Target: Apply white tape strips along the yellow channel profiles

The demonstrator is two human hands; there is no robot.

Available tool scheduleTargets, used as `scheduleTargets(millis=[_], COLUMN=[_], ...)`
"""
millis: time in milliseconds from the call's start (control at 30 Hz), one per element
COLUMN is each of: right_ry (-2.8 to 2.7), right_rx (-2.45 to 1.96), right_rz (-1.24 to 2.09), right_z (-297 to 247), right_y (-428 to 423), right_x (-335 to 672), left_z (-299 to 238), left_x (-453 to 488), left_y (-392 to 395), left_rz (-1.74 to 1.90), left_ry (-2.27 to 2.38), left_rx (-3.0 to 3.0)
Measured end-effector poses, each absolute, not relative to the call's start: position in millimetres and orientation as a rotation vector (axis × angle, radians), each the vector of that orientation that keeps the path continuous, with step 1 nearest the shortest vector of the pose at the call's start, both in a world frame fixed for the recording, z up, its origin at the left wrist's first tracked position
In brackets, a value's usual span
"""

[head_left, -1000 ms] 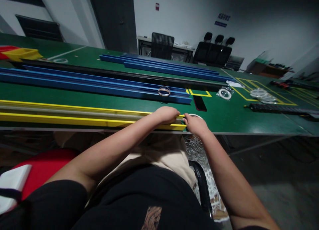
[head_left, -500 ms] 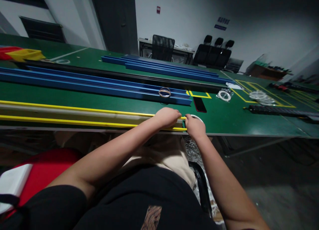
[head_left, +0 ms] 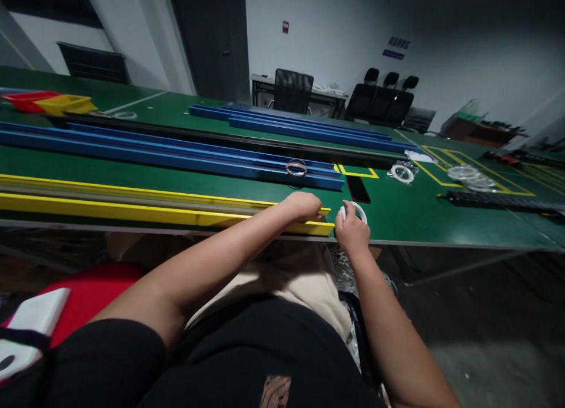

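A long yellow channel [head_left: 132, 211] lies along the near edge of the green table [head_left: 397, 219]. My left hand [head_left: 303, 206] rests curled over the channel's right end, fingers closed on its top edge. Just past that end, my right hand [head_left: 352, 230] is closed on a white tape roll [head_left: 358, 208] that sits on the table surface. A thin strip runs inside the channel toward the left.
Long blue channels [head_left: 176, 155] lie behind the yellow one, with a clear tape ring [head_left: 296, 167] on them. A dark phone [head_left: 358, 189] lies right of them. More tape rolls [head_left: 401, 173] and a black rail [head_left: 498, 201] are at right. Office chairs [head_left: 291, 91] stand beyond.
My right hand has lifted from the channel's end and closed round the white tape roll. The left hand stays on the channel. The camera shifted slightly.
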State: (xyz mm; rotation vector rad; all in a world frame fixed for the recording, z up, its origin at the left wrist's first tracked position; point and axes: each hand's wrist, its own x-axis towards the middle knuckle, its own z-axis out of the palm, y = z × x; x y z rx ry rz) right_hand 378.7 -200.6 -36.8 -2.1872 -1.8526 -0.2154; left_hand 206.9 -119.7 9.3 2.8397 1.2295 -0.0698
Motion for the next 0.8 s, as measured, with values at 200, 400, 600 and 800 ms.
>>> scheduleTargets(millis=[200, 400, 600, 800], right_ry=[-1.872, -2.131, -2.078, -2.012], right_rx=[-2.033, -1.798, -1.674, -1.565], right_rz=[-0.304, -0.272, -0.156, -0.103], right_z=[-47.2, -43.0, -52.8, -64.2], right_y=[-190.0, -159.8, -145.8, -145.9], right_x=[387.0, 399.0, 406.3, 415.5], left_z=[8.1, 6.2, 2.2, -1.0], left_x=[208.6, 207.9, 206.9, 204.5], left_y=[-117.6, -115.5, -112.0, -108.4], left_rz=[-0.072, -0.061, -0.062, -0.067], left_ry=[1.178, 1.147, 1.136, 1.104], left_rx=[2.887, 2.903, 2.888, 2.889])
